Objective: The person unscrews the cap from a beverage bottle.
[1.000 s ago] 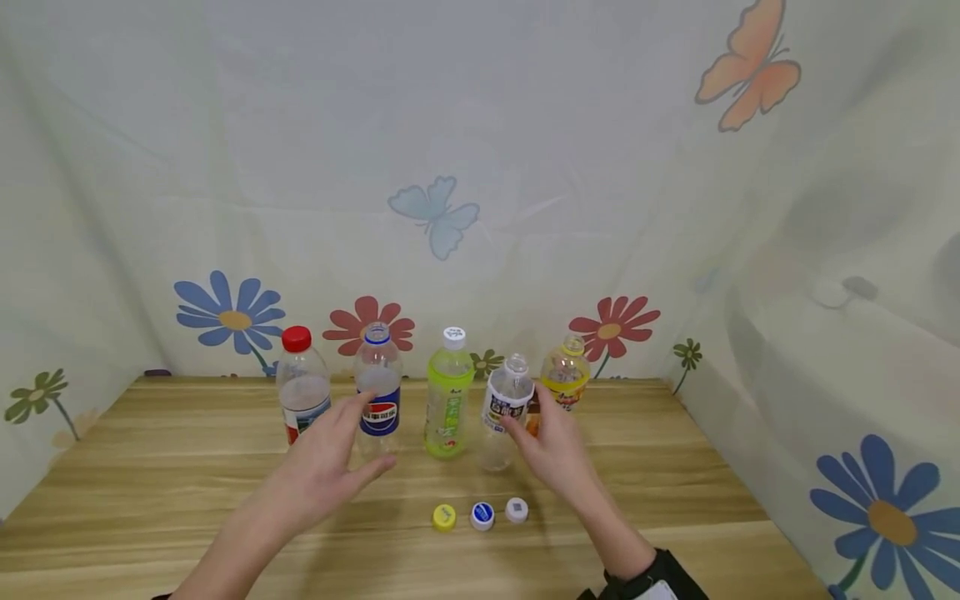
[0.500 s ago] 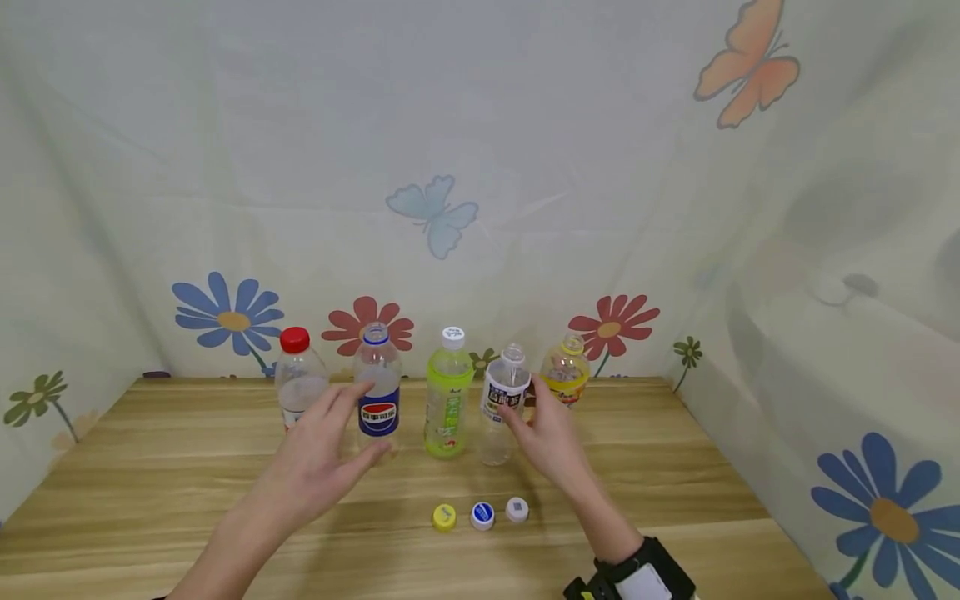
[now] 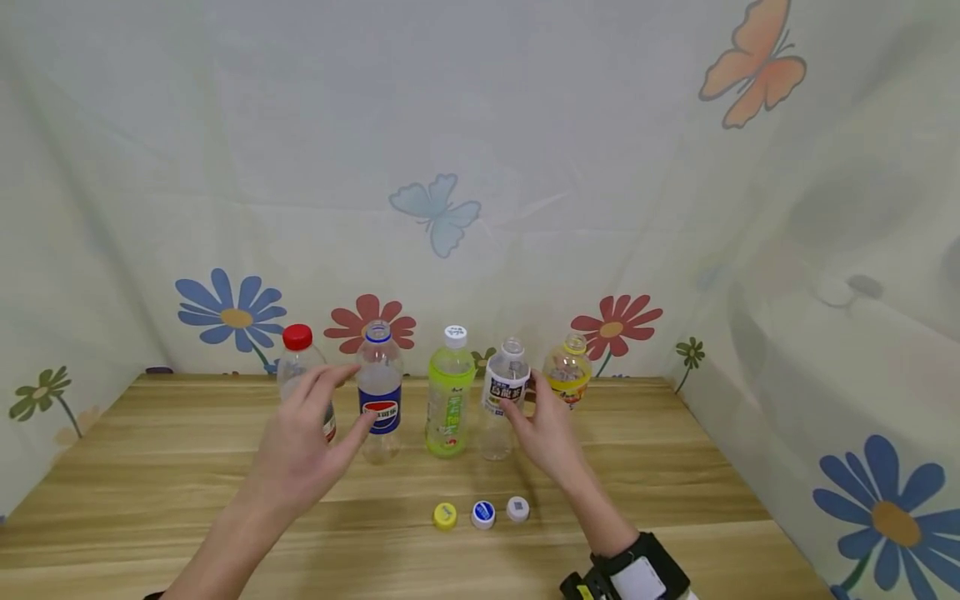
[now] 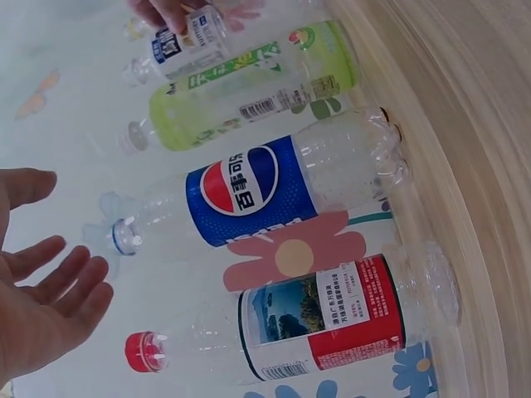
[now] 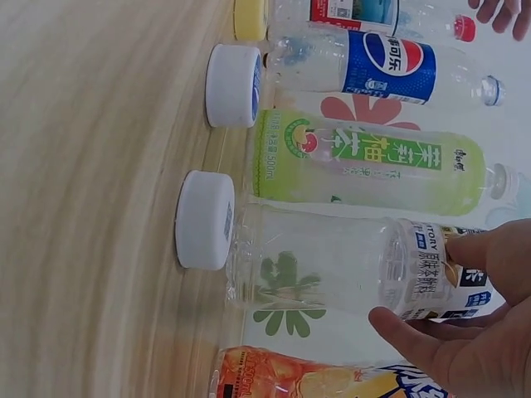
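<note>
Right of centre in the head view, the right hand (image 3: 551, 429) grips the white bottle (image 3: 501, 395), its thumb across the front of the label; the bottle stands upright with a bare neck. At lower left of centre, the left hand (image 3: 300, 446) is held with fingers spread and thumb apart, holding nothing. It appears in front of the red bottle (image 3: 298, 362) and close to the blue bottle (image 3: 382, 377); the left wrist view shows a gap between its fingers and both.

The blue bottle's neck is bare, while the red bottle wears its red lid. In the middle of the frame stands the green bottle (image 3: 450, 400), topped with a white lid. Right of the white bottle, partly behind the right hand, is the yellow bottle (image 3: 567, 375), also bare-necked.

At lower centre, three caps lie in a row on the table (image 3: 675, 475): the yellow cap (image 3: 445, 515), the blue cap (image 3: 483, 514) and the white cap (image 3: 518, 509). A patterned cloth (image 3: 480, 100) fills the upper frame.
</note>
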Demonstrator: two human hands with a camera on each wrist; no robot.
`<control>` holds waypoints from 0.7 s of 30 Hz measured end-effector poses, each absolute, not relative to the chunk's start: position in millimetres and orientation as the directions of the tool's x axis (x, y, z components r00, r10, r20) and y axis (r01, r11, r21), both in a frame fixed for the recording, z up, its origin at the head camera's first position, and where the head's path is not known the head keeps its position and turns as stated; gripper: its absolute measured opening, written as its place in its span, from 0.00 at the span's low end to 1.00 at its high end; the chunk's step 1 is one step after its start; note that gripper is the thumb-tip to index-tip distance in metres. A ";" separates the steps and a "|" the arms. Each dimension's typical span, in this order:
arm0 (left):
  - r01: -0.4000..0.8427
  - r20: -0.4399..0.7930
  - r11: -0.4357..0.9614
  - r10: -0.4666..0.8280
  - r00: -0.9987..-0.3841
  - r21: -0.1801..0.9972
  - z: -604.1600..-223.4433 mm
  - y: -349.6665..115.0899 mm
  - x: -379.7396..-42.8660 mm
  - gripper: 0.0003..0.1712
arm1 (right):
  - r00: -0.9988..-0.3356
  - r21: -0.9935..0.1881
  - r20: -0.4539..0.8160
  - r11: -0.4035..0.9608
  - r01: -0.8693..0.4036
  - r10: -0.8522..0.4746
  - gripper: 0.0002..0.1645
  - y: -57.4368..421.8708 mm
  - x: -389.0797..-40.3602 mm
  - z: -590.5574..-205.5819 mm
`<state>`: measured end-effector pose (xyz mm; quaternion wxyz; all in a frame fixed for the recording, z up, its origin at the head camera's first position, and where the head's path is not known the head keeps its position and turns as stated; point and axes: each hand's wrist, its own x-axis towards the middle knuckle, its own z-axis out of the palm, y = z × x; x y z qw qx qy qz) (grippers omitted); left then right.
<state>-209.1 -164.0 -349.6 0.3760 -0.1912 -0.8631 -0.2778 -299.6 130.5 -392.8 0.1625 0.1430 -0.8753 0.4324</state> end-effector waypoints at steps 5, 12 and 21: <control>0.550 0.805 0.759 0.058 -0.591 0.349 -346.1 -166.4 -208.3 0.32 | -0.917 -0.752 0.382 0.538 -0.380 -0.114 0.38 131.1 -297.2 -392.8; 0.531 0.863 0.766 -0.060 -0.502 0.362 -342.4 -171.1 -208.4 0.33 | -0.920 -0.761 0.372 0.526 -0.380 -0.125 0.41 131.2 -290.8 -389.9; 0.374 0.765 0.766 -0.227 -0.603 0.523 -348.3 -184.6 -218.9 0.45 | -0.913 -0.724 0.384 0.567 -0.392 -0.140 0.41 133.9 -277.8 -380.9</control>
